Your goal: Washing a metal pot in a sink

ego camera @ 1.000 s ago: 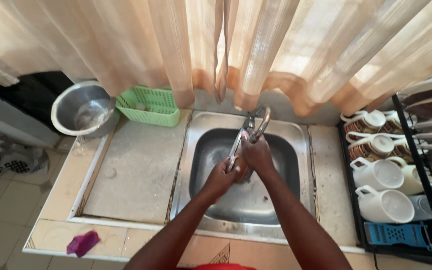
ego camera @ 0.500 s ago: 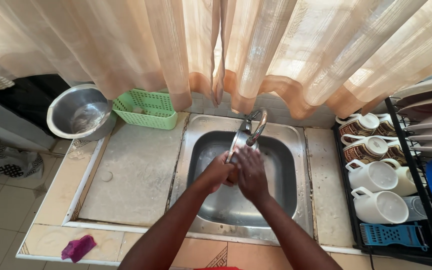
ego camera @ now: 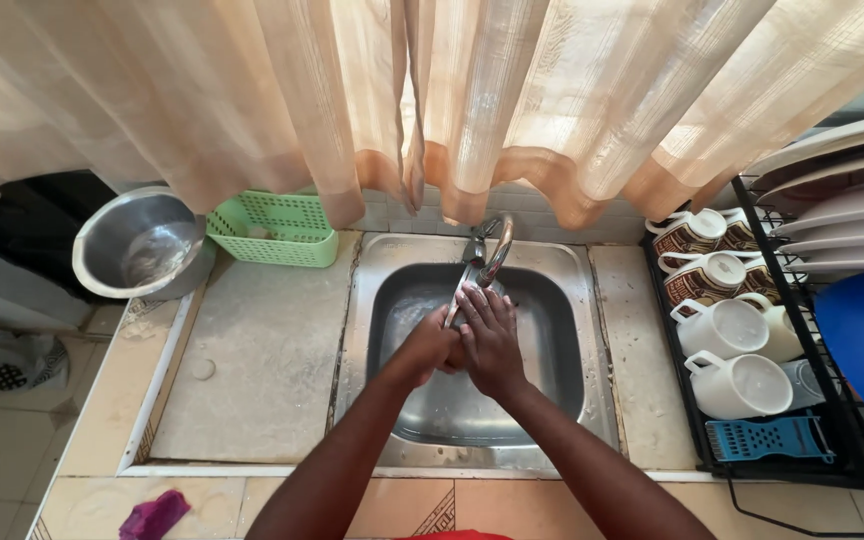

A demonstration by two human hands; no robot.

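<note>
My two hands meet over the steel sink (ego camera: 562, 400), just below the curved metal tap (ego camera: 492, 248). My right hand (ego camera: 490, 338) lies flat with its fingers stretched toward the tap, covering the fingers of my left hand (ego camera: 430, 350). The left hand is tucked in from the left, pressed against the right palm, and its fingers are hidden. Neither hand shows any object in it. A thin stream of water seems to fall from the tap onto the hands.
A grey draining slab (ego camera: 262, 360) lies left of the sink, with a green plastic basket (ego camera: 277, 230) and a steel bowl (ego camera: 137, 245) behind it. A black dish rack (ego camera: 832, 455) on the right holds mugs (ego camera: 742, 385), plates and a blue grater. Curtains (ego camera: 472, 100) hang above; a purple cloth (ego camera: 152, 515) lies at the front left.
My hands have drawn back from the tap toward the sink's middle. The right hand now lies over the left. The view has shifted slightly.
</note>
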